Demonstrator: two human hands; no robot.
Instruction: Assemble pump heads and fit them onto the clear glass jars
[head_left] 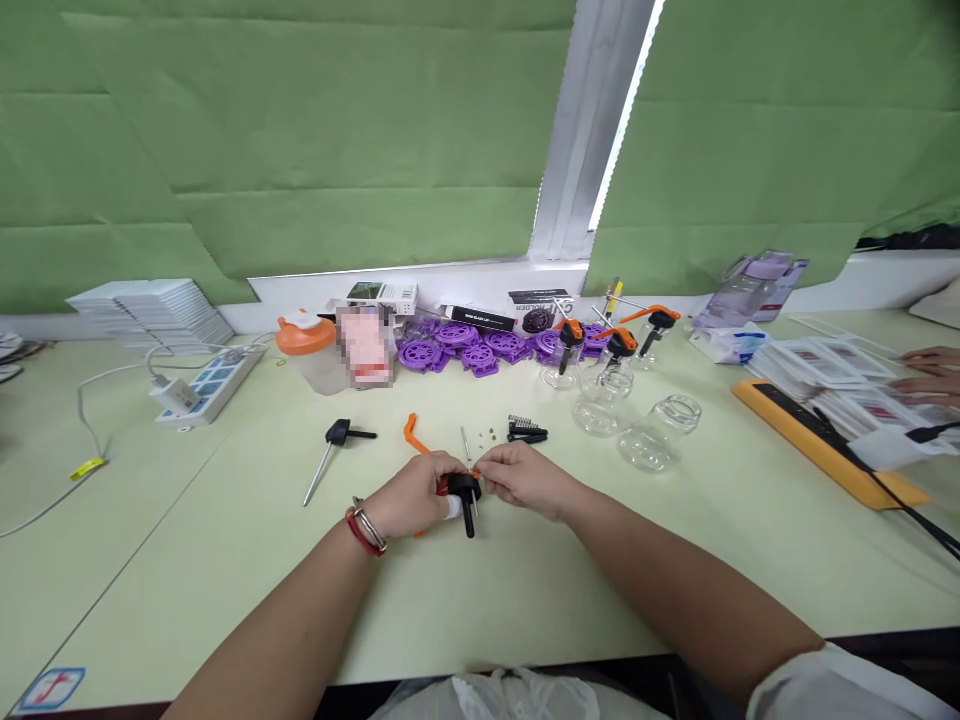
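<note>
Near the middle of the table, my left hand (pixel 421 492) is closed on a black cap piece (pixel 463 488) with a black stem pointing down and orange parts beside it. The fingers of my right hand (pixel 521 478) are pinched together at the right edge of this piece; what they hold is too small to make out. Just behind the hands lie a thin metal pin (pixel 465 442) and several tiny parts. An orange lever (pixel 412 432) sticks out behind my left hand. To the left lies another black piece (pixel 339 432) with a metal rod.
Purple plastic parts (pixel 480 348), an orange-lidded cup (pixel 309 350) and glass jars (pixel 652 435) stand behind the hands. Black parts with a spring (pixel 526 430) lie behind my right hand. Power strips (pixel 217 388) flank both sides. Another person's hands (pixel 934 375) are at far right.
</note>
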